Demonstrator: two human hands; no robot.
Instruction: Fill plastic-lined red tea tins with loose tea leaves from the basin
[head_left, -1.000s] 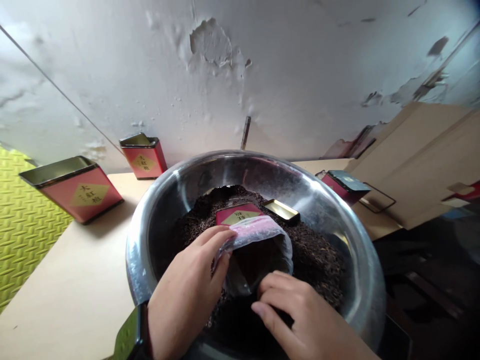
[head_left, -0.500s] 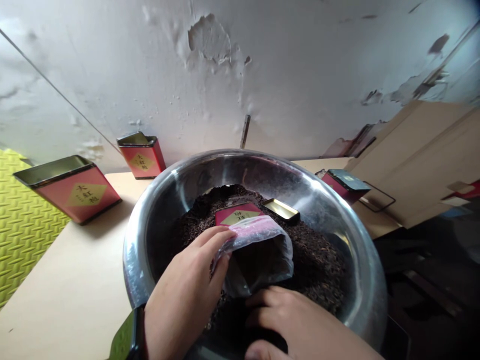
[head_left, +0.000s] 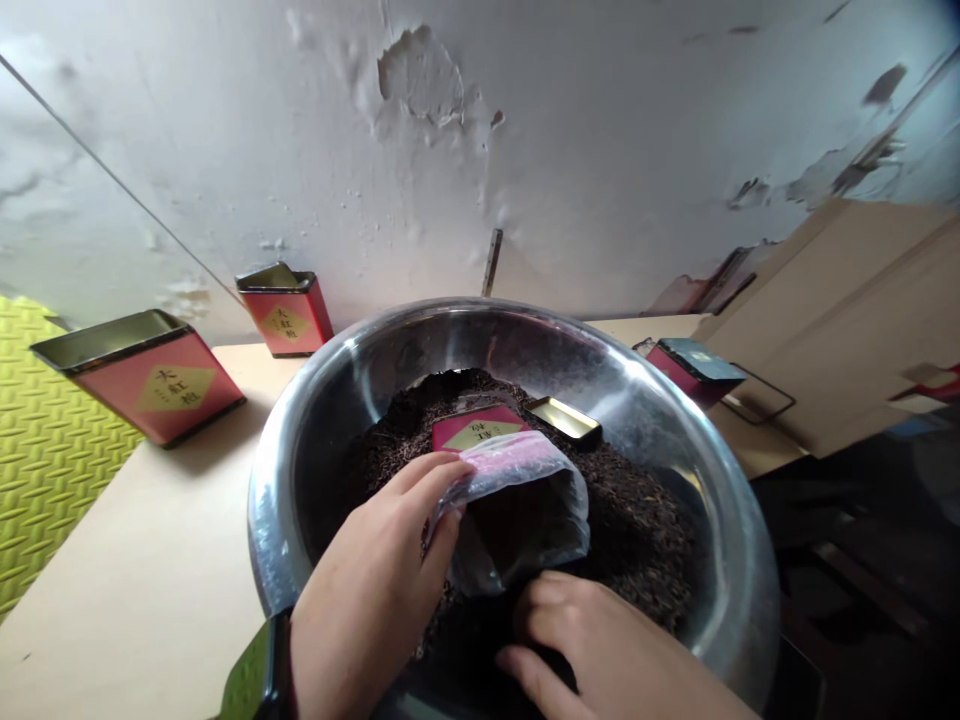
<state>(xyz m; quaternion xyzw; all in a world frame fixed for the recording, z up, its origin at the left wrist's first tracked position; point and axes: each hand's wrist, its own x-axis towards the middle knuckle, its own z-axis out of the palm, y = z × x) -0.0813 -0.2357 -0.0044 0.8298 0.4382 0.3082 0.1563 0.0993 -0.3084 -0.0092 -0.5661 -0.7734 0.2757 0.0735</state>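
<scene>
A clear plastic bag (head_left: 551,500) lies with its mouth open toward me, over the dark loose tea leaves (head_left: 645,530) in a big steel basin (head_left: 731,590). My left hand (head_left: 382,560) pinches the bag's left edge between thumb and fingers. Behind the bag lies a red tea tin (head_left: 484,425) with a yellow diamond label; whether the bag lines it is hidden. My right hand (head_left: 592,630) is low in the basin just under the bag's mouth, fingers curled into the tea leaves, fingertips in shadow. A tin lid (head_left: 564,419), gold inside, rests on the leaves beside the tin.
Two open red tins, a larger one (head_left: 161,385) and a smaller one (head_left: 285,312), stand on the pale table (head_left: 127,560) left of the basin. Another tin (head_left: 691,370) stands at right, near a cardboard box (head_left: 847,320). A peeling wall (head_left: 600,180) rises behind.
My right hand's fingers have drawn in and curled in the tea leaves, moving slightly right. My left hand and the bag stay nearly in place.
</scene>
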